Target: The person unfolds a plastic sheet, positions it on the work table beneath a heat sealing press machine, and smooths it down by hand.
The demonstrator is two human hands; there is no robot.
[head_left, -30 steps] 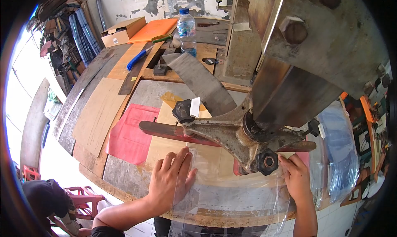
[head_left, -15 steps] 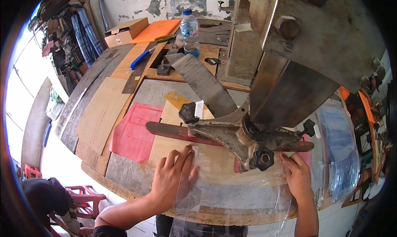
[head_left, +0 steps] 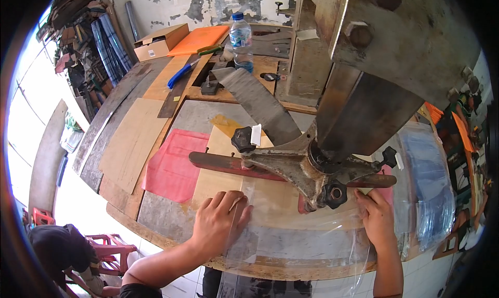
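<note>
A clear plastic sheet stretches between my hands, over the table's front edge and partly under the press head. My left hand is at its left side, fingers bent and closed on the film; the fingertips are partly hidden. At the right side, my right hand pinches the sheet near the end of the bar. Just beyond both hands is the metal press head, with black knobs and a long reddish bar. Beneath lie a tan board and a pink sheet.
A heavy press column rises at centre right. Stacked bluish plastic sheets lie to the right. Farther back are a blue-handled cutter, a water bottle, an orange packet and a cardboard box. Another person is at lower left.
My left hand's fingers have bent in from a more stretched pose. My right hand stays on the sheet's right side. The whole view has shifted slightly.
</note>
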